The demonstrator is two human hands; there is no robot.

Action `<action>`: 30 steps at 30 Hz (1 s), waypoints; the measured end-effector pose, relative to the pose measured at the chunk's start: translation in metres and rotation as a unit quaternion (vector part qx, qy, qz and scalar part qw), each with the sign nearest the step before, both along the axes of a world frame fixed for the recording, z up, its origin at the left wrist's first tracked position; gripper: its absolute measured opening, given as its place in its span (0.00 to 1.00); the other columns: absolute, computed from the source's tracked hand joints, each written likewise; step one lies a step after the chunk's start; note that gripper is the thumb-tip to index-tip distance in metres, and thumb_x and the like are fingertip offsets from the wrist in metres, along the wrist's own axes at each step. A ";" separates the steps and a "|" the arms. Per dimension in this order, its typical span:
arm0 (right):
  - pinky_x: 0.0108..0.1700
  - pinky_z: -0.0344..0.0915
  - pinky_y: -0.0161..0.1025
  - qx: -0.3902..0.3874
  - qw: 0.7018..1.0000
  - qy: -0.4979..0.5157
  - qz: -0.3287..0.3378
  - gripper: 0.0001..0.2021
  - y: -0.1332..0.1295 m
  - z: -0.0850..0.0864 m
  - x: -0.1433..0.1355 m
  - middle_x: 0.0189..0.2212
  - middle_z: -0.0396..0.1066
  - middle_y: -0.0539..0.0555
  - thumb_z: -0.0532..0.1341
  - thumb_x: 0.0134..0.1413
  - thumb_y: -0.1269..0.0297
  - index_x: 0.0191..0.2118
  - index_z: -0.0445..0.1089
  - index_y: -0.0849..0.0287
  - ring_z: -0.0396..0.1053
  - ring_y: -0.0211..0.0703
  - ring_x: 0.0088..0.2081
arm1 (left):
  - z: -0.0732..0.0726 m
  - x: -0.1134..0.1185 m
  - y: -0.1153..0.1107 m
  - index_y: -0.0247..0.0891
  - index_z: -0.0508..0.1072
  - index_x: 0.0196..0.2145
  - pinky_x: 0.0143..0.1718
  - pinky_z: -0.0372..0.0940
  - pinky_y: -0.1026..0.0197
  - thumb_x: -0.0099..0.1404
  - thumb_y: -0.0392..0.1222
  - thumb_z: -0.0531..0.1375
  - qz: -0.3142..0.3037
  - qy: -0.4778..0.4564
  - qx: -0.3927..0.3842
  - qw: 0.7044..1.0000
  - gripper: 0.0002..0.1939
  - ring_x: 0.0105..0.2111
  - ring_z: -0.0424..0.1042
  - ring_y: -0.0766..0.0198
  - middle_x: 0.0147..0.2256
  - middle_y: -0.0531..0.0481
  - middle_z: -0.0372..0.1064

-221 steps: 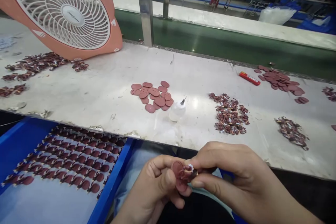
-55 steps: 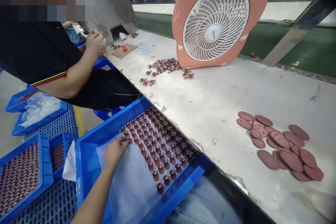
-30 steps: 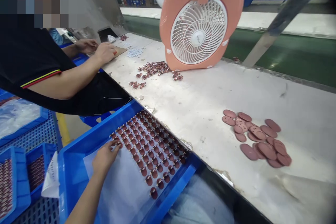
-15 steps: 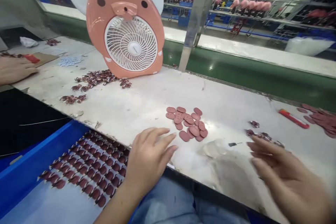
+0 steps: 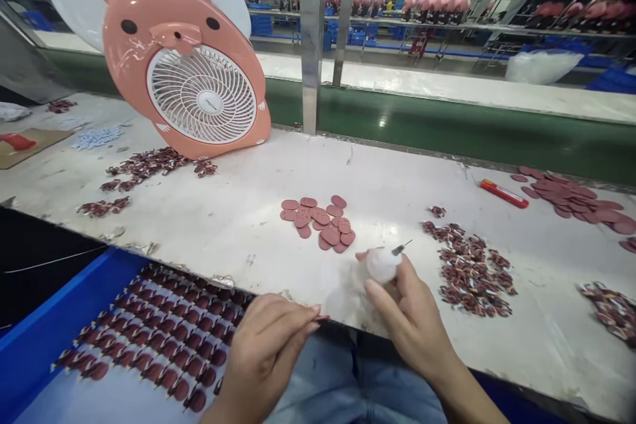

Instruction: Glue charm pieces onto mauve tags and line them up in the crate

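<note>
1. Glue bottle [image 5: 381, 265] lay on the workbench [image 5: 238, 218], the right hand [image 5: 405, 311] clamped around it; a firm, low grip suited it.
2. Left hand [image 5: 268, 354] hovered loosely curled, empty, near the blue tray [image 5: 44, 318]; readying an oval piece [image 5: 330, 236] seemed wise.

A worn white workbench [image 5: 209, 225] fills the foreground; at twelve o'clock runs a green conveyor belt [image 5: 447, 126], with steel posts [image 5: 311, 40] and lit shelving [image 5: 447, 6] beyond.

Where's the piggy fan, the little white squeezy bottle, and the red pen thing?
Pink pig-faced plastic fan [image 5: 201, 101], head view, on its white front grille.
Small white squeeze bottle [image 5: 381, 265], head view, on its rounded body, held in the right hand.
Red pen-shaped tool [image 5: 503, 193], head view, on its middle.
</note>
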State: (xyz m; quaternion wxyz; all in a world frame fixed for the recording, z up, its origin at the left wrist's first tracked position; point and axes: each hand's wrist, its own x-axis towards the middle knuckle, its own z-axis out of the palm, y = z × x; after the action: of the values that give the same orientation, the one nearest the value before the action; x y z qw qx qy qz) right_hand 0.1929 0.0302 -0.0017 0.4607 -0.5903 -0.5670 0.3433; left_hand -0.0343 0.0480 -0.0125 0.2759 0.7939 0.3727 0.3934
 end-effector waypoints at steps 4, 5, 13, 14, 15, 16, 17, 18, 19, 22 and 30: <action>0.29 0.65 0.35 -0.049 0.985 0.155 0.052 0.16 -0.024 0.012 -0.008 0.33 0.63 0.48 0.51 0.64 0.47 0.48 0.59 0.52 0.62 0.39 0.28 | 0.016 0.027 -0.024 0.44 0.82 0.29 0.28 0.67 0.67 0.58 0.47 0.67 0.126 -0.203 -0.380 0.894 0.06 0.25 0.73 0.65 0.26 0.51 0.79; 0.27 0.63 0.34 -0.065 0.980 0.179 0.061 0.16 -0.028 0.014 -0.011 0.31 0.62 0.47 0.54 0.62 0.48 0.47 0.60 0.52 0.60 0.37 0.27 | 0.019 0.034 -0.028 0.43 0.82 0.27 0.26 0.66 0.68 0.55 0.49 0.69 0.136 -0.233 -0.429 0.862 0.09 0.23 0.71 0.66 0.24 0.51 0.78; 0.31 0.63 0.31 -0.186 0.940 0.268 0.102 0.13 -0.038 0.027 -0.018 0.26 0.66 0.44 0.68 0.51 0.63 0.37 0.62 0.53 0.66 0.33 0.27 | 0.019 0.052 -0.040 0.39 0.81 0.28 0.18 0.63 0.72 0.44 0.51 0.74 0.065 -0.363 -0.597 0.713 0.16 0.18 0.68 0.71 0.19 0.53 0.73; 0.31 0.63 0.31 -0.203 0.929 0.284 0.120 0.13 -0.038 0.028 -0.016 0.27 0.67 0.44 0.68 0.50 0.64 0.38 0.62 0.53 0.67 0.33 0.27 | 0.016 0.051 -0.040 0.40 0.80 0.30 0.17 0.63 0.72 0.43 0.51 0.75 0.038 -0.370 -0.618 0.692 0.18 0.18 0.68 0.72 0.19 0.54 0.72; 0.31 0.62 0.31 -0.218 0.921 0.293 0.138 0.14 -0.037 0.029 -0.014 0.27 0.67 0.44 0.68 0.49 0.65 0.38 0.62 0.53 0.67 0.34 0.28 | 0.014 0.049 -0.040 0.41 0.80 0.31 0.16 0.62 0.73 0.41 0.51 0.75 0.011 -0.374 -0.635 0.676 0.20 0.17 0.68 0.72 0.19 0.56 0.72; 0.31 0.62 0.32 -0.225 0.918 0.288 0.153 0.15 -0.037 0.029 -0.011 0.28 0.67 0.44 0.68 0.48 0.66 0.38 0.63 0.53 0.67 0.35 0.28 | 0.012 0.048 -0.040 0.43 0.80 0.33 0.15 0.62 0.73 0.40 0.51 0.76 -0.013 -0.374 -0.646 0.665 0.22 0.16 0.67 0.73 0.19 0.57 0.71; 0.30 0.61 0.32 -0.225 0.924 0.266 0.159 0.15 -0.037 0.029 -0.010 0.28 0.67 0.44 0.68 0.47 0.67 0.39 0.63 0.53 0.66 0.35 0.28 | 0.010 0.046 -0.039 0.44 0.80 0.34 0.15 0.63 0.74 0.39 0.51 0.76 -0.033 -0.373 -0.652 0.660 0.23 0.16 0.67 0.73 0.19 0.57 0.70; 0.30 0.60 0.32 -0.218 0.937 0.228 0.152 0.16 -0.037 0.029 -0.008 0.28 0.66 0.44 0.69 0.45 0.68 0.38 0.63 0.53 0.65 0.35 0.28 | 0.008 0.045 -0.038 0.44 0.80 0.35 0.15 0.63 0.74 0.39 0.50 0.76 -0.050 -0.371 -0.654 0.658 0.23 0.16 0.68 0.74 0.20 0.58 0.70; 0.29 0.58 0.31 -0.209 0.950 0.184 0.140 0.17 -0.038 0.028 -0.007 0.27 0.66 0.44 0.70 0.43 0.68 0.38 0.64 0.53 0.63 0.35 0.28 | 0.007 0.044 -0.038 0.44 0.81 0.35 0.16 0.64 0.75 0.39 0.51 0.76 -0.065 -0.370 -0.653 0.658 0.23 0.17 0.69 0.74 0.20 0.57 0.70; 0.28 0.57 0.32 -0.200 0.969 0.097 0.109 0.23 -0.040 0.022 -0.006 0.27 0.65 0.44 0.73 0.39 0.66 0.41 0.63 0.52 0.60 0.36 0.28 | 0.007 0.043 -0.037 0.42 0.82 0.31 0.17 0.65 0.75 0.40 0.53 0.75 -0.090 -0.366 -0.646 0.664 0.20 0.19 0.70 0.73 0.23 0.55 0.70; 0.37 0.66 0.35 -0.134 0.987 0.087 0.030 0.18 -0.066 0.012 0.009 0.39 0.69 0.49 0.57 0.62 0.55 0.54 0.51 0.44 0.69 0.43 0.40 | 0.012 0.049 -0.041 0.38 0.81 0.34 0.16 0.65 0.74 0.45 0.52 0.73 0.078 -0.448 -0.608 0.651 0.20 0.25 0.71 0.70 0.27 0.52 0.73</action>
State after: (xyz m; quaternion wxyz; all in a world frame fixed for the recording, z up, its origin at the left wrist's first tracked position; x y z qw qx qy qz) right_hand 0.2020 -0.0361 0.0102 0.4143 -0.5973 -0.4911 0.4800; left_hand 0.0147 0.0069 -0.0007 0.7986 0.1435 0.4203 0.4061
